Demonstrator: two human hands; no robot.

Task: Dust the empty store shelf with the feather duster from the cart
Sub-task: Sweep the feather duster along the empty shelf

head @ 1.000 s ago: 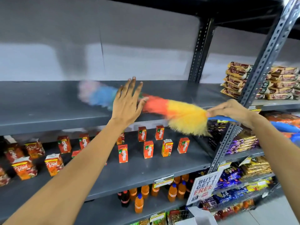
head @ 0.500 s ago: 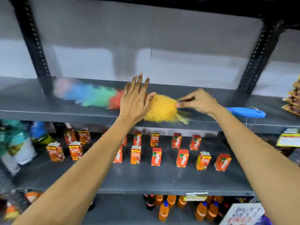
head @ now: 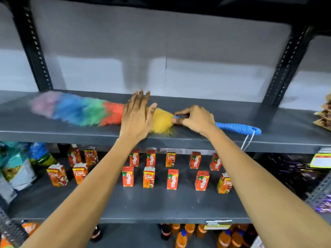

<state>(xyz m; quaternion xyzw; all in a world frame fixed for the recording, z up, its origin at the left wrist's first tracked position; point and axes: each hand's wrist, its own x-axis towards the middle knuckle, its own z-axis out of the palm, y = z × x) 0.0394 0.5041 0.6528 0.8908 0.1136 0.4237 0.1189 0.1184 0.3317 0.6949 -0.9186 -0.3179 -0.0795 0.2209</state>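
A rainbow feather duster (head: 78,111) lies lengthwise on the grey empty shelf (head: 232,111), its pink tip to the left and its blue ribbed handle (head: 238,127) to the right. My right hand (head: 195,119) pinches the stem where the yellow feathers meet the handle. My left hand (head: 138,117) is flat with fingers spread, over the orange and yellow feathers; I cannot tell whether it presses on them. A white cord hangs from the handle end over the shelf edge.
Black perforated uprights (head: 35,49) (head: 286,65) bound the shelf bay. Several red juice cartons (head: 148,177) stand on the shelf below, orange bottles (head: 180,238) lower down. Snack packs (head: 324,113) lie at the right end of the dusted shelf, bags (head: 16,169) at lower left.
The duster has swept left along the shelf with both hands following. The view has shifted left, so the packs at the right have slid to the frame edge.
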